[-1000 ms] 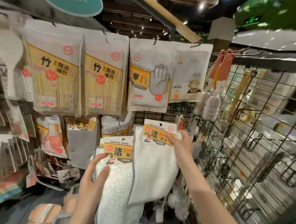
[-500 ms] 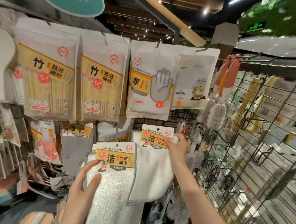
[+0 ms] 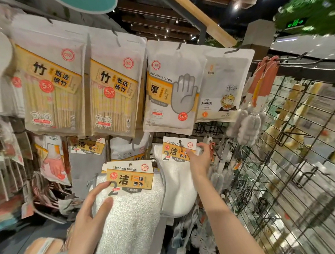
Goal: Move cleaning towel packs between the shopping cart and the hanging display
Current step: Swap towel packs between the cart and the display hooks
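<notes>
Two white cleaning towel packs with yellow header cards are at the display. My right hand (image 3: pixel 200 158) pinches the header card of the farther pack (image 3: pixel 178 182), whose hang hole sits at a hook on the lower row. The nearer pack (image 3: pixel 128 212) is in front of me at lower centre, and my left hand (image 3: pixel 90 224) lies against its left side with fingers spread, thumb on the cloth. Whether the nearer pack hangs on a hook I cannot tell. The shopping cart is out of sight.
Above hang bags of bamboo chopsticks (image 3: pixel 110 87), a disposable gloves bag (image 3: pixel 172 87) and another white bag (image 3: pixel 222 85). Bottle brushes (image 3: pixel 248 122) hang at right by a black wire grid panel (image 3: pixel 292 159). Grey cloth packs (image 3: pixel 87 164) and a glove pack (image 3: pixel 52 158) hang at left.
My right hand has carried the farther towel pack up and back toward the hook row. My left hand stays on the nearer pack. The view has moved closer to the display.
</notes>
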